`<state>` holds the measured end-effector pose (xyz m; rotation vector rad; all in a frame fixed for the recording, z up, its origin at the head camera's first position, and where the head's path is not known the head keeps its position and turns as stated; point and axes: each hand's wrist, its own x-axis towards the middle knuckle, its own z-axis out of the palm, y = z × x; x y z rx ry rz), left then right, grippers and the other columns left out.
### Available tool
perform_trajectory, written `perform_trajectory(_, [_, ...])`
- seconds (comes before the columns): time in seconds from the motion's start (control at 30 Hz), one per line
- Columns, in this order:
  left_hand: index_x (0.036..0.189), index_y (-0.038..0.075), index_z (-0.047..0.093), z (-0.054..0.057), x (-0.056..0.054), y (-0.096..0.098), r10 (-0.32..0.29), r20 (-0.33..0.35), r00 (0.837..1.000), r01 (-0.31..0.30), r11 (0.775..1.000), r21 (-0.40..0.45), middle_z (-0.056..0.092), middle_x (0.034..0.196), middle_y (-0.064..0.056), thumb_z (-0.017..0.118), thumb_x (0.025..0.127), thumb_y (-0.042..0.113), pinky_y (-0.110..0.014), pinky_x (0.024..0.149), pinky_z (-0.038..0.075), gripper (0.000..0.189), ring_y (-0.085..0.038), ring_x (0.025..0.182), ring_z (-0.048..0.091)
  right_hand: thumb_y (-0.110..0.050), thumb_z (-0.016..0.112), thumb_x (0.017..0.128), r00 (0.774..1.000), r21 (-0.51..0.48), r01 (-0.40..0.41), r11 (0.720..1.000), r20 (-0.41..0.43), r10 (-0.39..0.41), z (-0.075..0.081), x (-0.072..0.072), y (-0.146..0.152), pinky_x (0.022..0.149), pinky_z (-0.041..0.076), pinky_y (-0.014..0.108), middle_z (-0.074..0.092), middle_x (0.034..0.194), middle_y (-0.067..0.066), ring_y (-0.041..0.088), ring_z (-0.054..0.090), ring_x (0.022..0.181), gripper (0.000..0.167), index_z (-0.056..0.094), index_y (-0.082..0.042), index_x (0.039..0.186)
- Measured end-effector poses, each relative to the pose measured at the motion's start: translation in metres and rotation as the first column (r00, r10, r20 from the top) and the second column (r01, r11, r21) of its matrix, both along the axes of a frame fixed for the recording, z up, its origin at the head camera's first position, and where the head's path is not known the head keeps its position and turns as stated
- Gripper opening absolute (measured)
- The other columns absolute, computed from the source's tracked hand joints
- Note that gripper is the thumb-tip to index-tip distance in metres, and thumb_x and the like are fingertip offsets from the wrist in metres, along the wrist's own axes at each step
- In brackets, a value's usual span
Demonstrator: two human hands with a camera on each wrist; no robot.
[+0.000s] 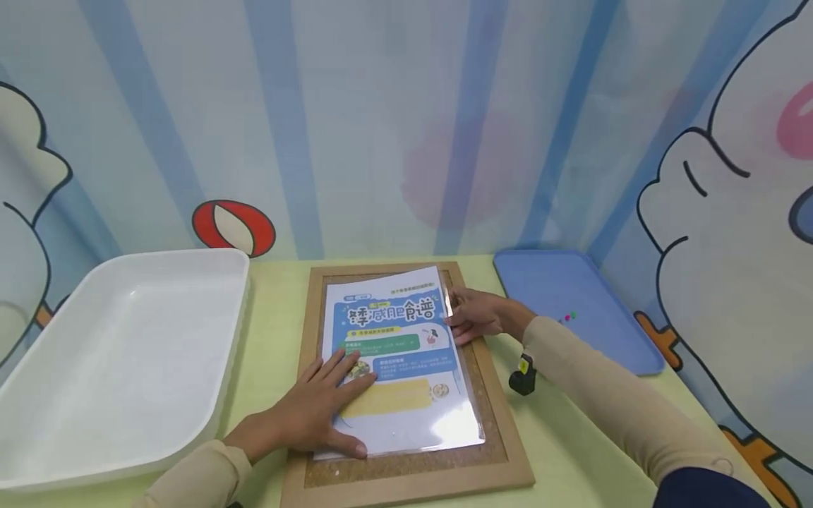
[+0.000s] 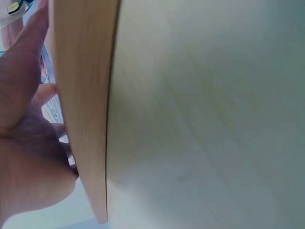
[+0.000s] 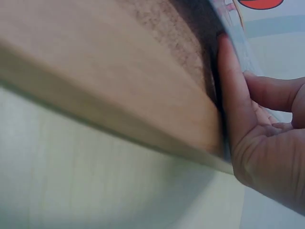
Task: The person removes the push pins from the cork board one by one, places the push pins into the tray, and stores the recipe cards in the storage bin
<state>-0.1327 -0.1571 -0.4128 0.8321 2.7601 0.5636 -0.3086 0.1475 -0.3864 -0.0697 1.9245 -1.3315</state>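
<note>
A laminated sheet printed with Chinese text lies over a wood-framed cork board, slightly tilted to it. My left hand rests on the sheet's lower left part with fingers spread. In the left wrist view this hand is beside the wooden frame edge. My right hand pinches the sheet's right edge near the top. The right wrist view shows this hand at the sheet's edge, which stands a little off the cork; the fingertips are partly hidden.
A large white tray stands left of the board. On the right lies a blue tray with several tiny pink and green pieces. A cartoon-printed curtain hangs behind the pale yellow table.
</note>
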Motion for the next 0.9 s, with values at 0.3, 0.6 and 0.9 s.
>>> perform_trajectory(0.3, [0.147, 0.012, 0.049, 0.001, -0.012, 0.007, 0.257, 0.071, 0.964, -0.265, 0.955, 0.134, 0.01, 0.165, -0.029, 0.088, 0.067, 0.055, -0.069, 0.117, 0.019, 0.099, -0.052, 0.152, 0.005, 0.0, 0.051, 0.101, 1.0, -0.077, -0.019, 0.997, 0.002, 0.02, -0.003, 0.002, 0.003, 0.061, 0.059, 0.027, 0.071, 0.096, 0.011, 0.014, 0.068, 0.068, 0.046, 0.03, -0.009, 0.141])
perform_trajectory(0.6, [0.153, -0.001, 0.033, 0.009, -0.034, 0.009, 0.478, 0.158, 0.864, -0.503, 0.83, 0.242, 0.017, 0.163, -0.029, 0.086, 0.079, 0.018, -0.06, 0.115, 0.034, 0.093, -0.049, 0.148, 0.025, 0.003, 0.048, 0.1, 0.999, -0.151, -0.034, 0.988, -0.015, 0.033, -0.007, 0.005, 0.013, 0.06, 0.059, 0.026, 0.07, 0.092, 0.009, 0.015, 0.068, 0.07, 0.032, 0.033, -0.009, 0.125])
perform_trajectory(0.9, [0.147, -0.003, 0.042, 0.013, -0.049, 0.003, 0.557, 0.331, 0.761, -0.648, 0.645, 0.405, 0.063, 0.12, -0.022, 0.072, 0.084, -0.003, -0.039, 0.085, 0.057, 0.07, -0.032, 0.105, 0.063, 0.004, 0.047, 0.101, 0.999, -0.19, -0.037, 0.981, -0.034, 0.031, -0.004, 0.007, 0.021, 0.062, 0.06, 0.028, 0.073, 0.093, 0.009, 0.017, 0.073, 0.075, 0.027, 0.034, -0.008, 0.122])
